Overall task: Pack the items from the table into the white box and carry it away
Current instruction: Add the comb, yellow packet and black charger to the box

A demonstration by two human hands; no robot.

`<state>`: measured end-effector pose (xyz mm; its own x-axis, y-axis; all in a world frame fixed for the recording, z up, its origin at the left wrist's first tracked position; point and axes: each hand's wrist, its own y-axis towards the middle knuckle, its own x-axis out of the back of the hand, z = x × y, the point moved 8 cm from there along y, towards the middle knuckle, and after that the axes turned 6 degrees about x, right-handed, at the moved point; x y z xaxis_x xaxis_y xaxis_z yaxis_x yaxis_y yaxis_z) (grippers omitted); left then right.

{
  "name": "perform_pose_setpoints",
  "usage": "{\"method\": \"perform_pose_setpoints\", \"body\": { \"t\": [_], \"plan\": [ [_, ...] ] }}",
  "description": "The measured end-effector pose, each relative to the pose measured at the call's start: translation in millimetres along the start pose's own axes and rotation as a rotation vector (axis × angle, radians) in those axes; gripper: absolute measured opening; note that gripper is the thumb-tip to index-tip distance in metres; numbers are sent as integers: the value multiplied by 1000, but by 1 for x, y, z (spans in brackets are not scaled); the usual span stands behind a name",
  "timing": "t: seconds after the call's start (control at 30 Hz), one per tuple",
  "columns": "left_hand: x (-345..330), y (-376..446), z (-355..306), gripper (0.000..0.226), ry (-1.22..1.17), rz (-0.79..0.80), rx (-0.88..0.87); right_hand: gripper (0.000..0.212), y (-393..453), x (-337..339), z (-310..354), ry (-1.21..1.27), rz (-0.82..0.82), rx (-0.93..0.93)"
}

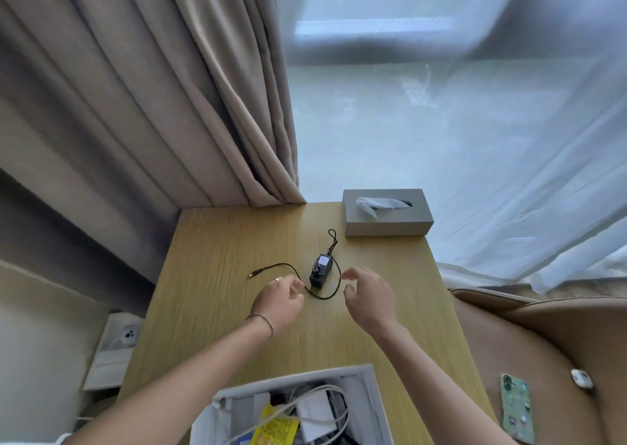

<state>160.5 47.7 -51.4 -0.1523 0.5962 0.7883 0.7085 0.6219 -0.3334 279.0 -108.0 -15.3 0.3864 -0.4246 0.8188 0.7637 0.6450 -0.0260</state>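
The white box (368, 400), cut off at the bottom edge, stands already crowded on the near surface (210, 309). The black power adapter (319, 272) lies mid-surface; its loose cable (288, 267) may snag or trail. Left hand (280, 300) pinches the cable; right hand (369, 297) is released, curled near it.

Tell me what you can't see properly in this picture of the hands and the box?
- White box: head view, its near part is cut off by the bottom edge.
- Things inside the box: piled together, partly under the left arm.
- Label on the black adapter: too small to read.
- Left hand and right hand: whether their fingertips actually pinch the black cable is unclear.
- Outside the window: veiled by the sheer curtain.
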Motion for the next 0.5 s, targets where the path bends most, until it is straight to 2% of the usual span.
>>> {"method": "perform_pose_setpoints", "body": {
  "t": [0.1, 0.3, 0.4, 0.5],
  "plan": [
    [-12, 32, -5, 28, 24, -8, 52, 29, 13, -9, -16, 16, 26, -15],
    [-42, 81, -24, 62, 127, -21, 124, 28, 24, -23, -45, 86, 33, -33],
    [-55, 98, -27, 61, 177, -30, 156, 27, 27, -28, -56, 132, 45, -39],
    [-65, 108, -24, 50, 205, -38, 170, 25, 26, -30, -65, 162, 45, -36]
  ]
}}
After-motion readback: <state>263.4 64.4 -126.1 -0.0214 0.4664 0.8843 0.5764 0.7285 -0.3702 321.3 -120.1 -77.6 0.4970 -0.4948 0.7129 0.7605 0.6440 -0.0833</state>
